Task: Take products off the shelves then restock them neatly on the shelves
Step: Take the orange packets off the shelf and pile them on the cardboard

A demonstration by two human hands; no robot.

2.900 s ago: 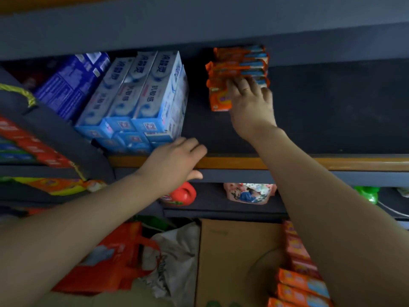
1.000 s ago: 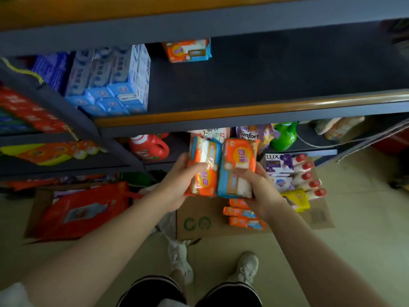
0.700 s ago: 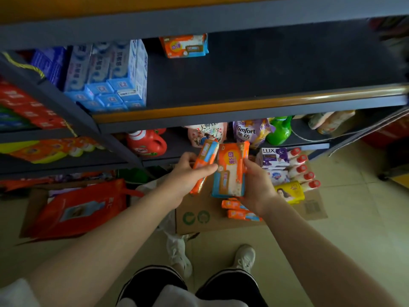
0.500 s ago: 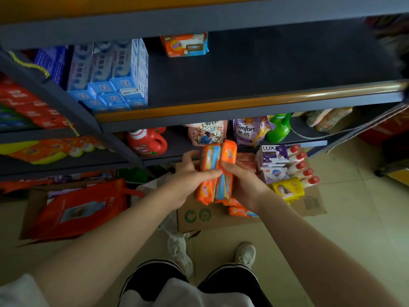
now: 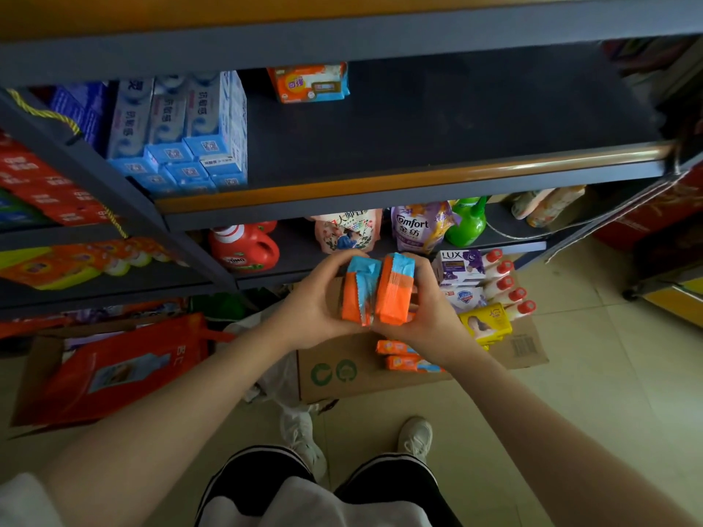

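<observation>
Pressing 2 orange packs (image 5: 376,289) between left hand (image 5: 312,310), right hand (image 5: 430,313)

**One head camera, looking forward and steeply down**

There is a single wide-angle view, worn on the person's head. It faces the shelves (image 5: 380,146) and tilts down far enough to take in the person's own shoes (image 5: 416,437) on the floor (image 5: 570,393) at the bottom edge. Both forearms run in from the lower corners, and the hands (image 5: 376,302) meet near the middle of the frame, close to the lens. The upper shelf fills the top, seen from just above its front edge; straight lines bow toward the edges. With only one view, no part of the scene is shared.
</observation>
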